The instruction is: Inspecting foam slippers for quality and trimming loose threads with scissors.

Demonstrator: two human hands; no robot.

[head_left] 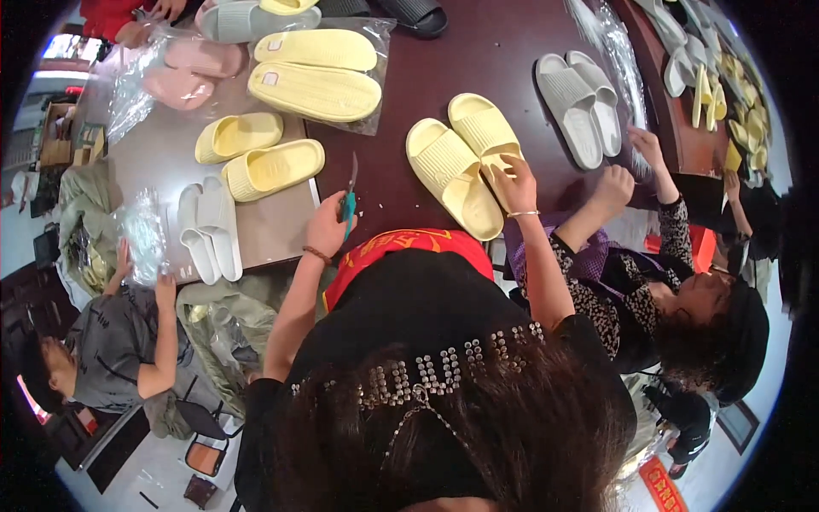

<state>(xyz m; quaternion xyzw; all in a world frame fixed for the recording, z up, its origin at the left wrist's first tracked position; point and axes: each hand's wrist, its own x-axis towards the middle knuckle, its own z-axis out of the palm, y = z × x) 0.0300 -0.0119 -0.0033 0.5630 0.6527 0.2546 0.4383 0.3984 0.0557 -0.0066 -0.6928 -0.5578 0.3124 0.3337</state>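
My left hand point(325, 224) is closed round the teal handle of a pair of scissors point(347, 209); their slim blade points away from me over the table edge area. In front of me a pair of yellow slide slippers lies side by side, soles down: the left slipper point(444, 158) and the right slipper point(478, 119). My right hand point(514, 183) is on the right slipper, its fingers bent at the footbed just behind the strap. What the fingertips touch is partly hidden. A bracelet circles each of my wrists.
The dark red table point(401, 183) carries more yellow slippers point(277, 166), bagged yellow slippers point(316, 85), pink slippers point(183, 81), white slippers point(209, 226) and grey slippers point(573, 102). Co-workers sit close at my left and right, their hands by clear plastic bags.
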